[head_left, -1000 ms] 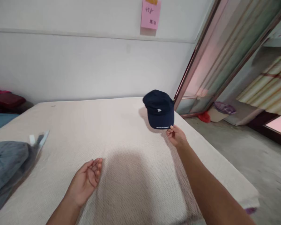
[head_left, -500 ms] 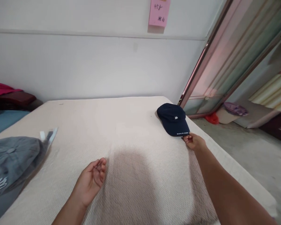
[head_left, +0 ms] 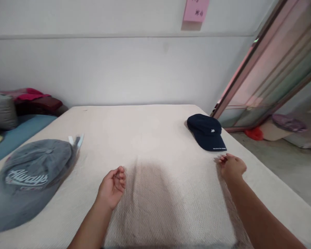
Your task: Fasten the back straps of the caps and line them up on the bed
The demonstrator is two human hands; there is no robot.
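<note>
Our left hand (head_left: 111,188) is palm up above the cream cover (head_left: 134,131), half open, its fingers loosely curled inward and its hollow free of any object. Our right hand (head_left: 232,167), farther forward, has its fingers bent in; blur keeps us from telling whether thumb and fingertips meet. It sits just beside the front edge of the navy cap (head_left: 204,131), apparently a little short of the brim. We see that cap resting on the cover near its far right corner, crown up, brim angled toward us, with a small white emblem on the front. At our left lies a gray cap (head_left: 38,166) with white lettering, well apart from the navy one. On the floor (head_left: 295,166) beyond the right edge, a pale bin (head_left: 272,129) has purple material (head_left: 289,121) about its top; we cannot make out its contents.
</note>
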